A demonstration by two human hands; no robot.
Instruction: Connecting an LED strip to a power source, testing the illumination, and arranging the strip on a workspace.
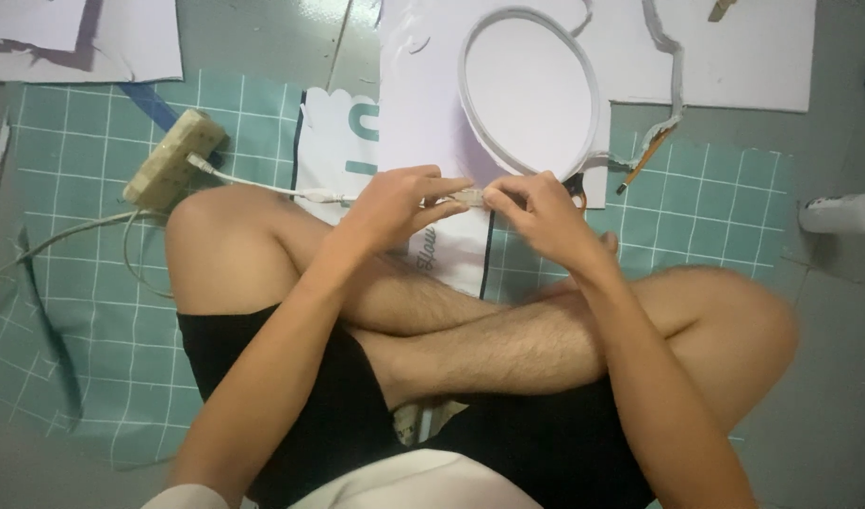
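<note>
above the crossed legs, left hand (395,203) and right hand (536,212) meet, both pinching a small pale connector piece (468,196) between fingertips, steadying it at the white strip loop (531,90) on the floor.

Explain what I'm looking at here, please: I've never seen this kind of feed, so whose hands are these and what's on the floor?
There is one picture, taken by a camera worn on a person's head and pointed down, so you see their own crossed bare legs and both hands.

The left hand and right hand meet over the knees and pinch a small pale piece between the fingertips; it is too small to tell what it is.

Beneath is a green cutting mat with a white grid. On it lie a beige power strip with a white cable running towards the left hand, a white board bearing a white oval strip, and a pencil. A white bottle lies at the right edge.
</note>
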